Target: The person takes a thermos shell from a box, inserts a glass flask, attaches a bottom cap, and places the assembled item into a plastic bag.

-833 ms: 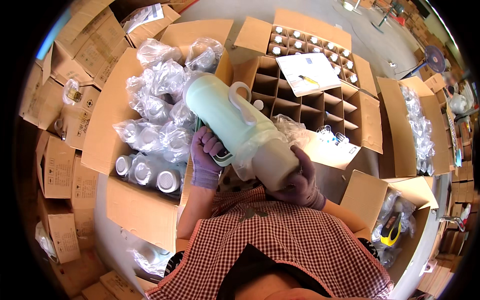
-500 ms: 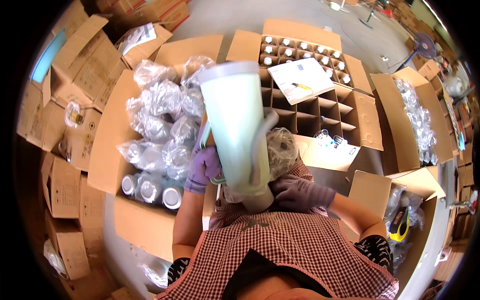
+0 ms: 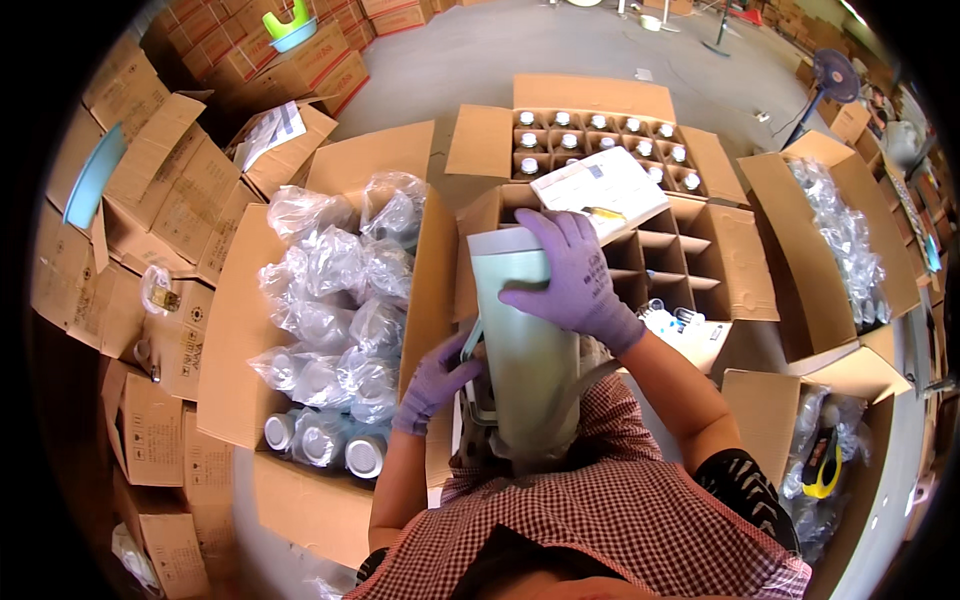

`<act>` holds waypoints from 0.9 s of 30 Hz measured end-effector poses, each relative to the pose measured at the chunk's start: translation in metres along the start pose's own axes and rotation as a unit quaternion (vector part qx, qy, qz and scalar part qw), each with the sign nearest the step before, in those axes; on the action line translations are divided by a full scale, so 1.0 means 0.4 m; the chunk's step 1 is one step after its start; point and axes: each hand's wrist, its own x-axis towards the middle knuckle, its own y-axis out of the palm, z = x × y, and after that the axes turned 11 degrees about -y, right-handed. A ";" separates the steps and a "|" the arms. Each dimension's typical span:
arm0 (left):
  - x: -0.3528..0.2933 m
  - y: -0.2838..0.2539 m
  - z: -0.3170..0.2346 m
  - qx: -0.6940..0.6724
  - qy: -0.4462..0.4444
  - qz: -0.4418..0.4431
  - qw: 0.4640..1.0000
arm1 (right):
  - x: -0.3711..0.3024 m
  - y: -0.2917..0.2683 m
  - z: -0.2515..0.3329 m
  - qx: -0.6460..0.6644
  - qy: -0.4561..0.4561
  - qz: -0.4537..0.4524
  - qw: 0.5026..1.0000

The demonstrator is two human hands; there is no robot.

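Note:
A large pale-green tumbler (image 3: 528, 365) stands tilted over my lap, its pale grey rim toward the far side. My right hand (image 3: 580, 280), in a purple glove, grips the tumbler's upper end, fingers over the rim and thumb along the near side. On the left, my left hand (image 3: 437, 385), gloved too, is curled at the tumbler's handle (image 3: 472, 345); its fingertips are partly hidden. Clear plastic (image 3: 594, 352) shows just behind the tumbler. Beside my left hand, a carton (image 3: 235, 330) holds several plastic-wrapped cups (image 3: 325, 325) and some with round pale lids (image 3: 365, 456).
Ahead, a divided carton (image 3: 745, 270) holds several bottles with silvery caps (image 3: 563, 119); a white booklet (image 3: 600, 185) lies across its dividers. Cartons with plastic-wrapped things (image 3: 845, 240) stand at right, one with a yellow-and-black tool (image 3: 823, 468). Stacked boxes (image 3: 150, 420) line the left.
My right hand has risen from my lap to the tumbler's top. The tumbler has come lower and shifted right, with my left hand still at its handle side. The view has tilted up slightly.

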 end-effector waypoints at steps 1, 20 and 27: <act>0.010 -0.024 -0.008 0.129 0.035 -0.065 0.989 | 0.002 0.003 0.005 0.005 -0.005 -0.006 1.000; 0.173 0.087 -0.370 0.149 0.326 -0.197 0.913 | -0.038 -0.007 -0.103 0.226 -0.033 -0.061 0.972; 0.183 0.067 -0.376 0.088 0.315 -0.200 0.923 | 0.036 0.065 -0.197 0.432 0.036 -0.005 0.901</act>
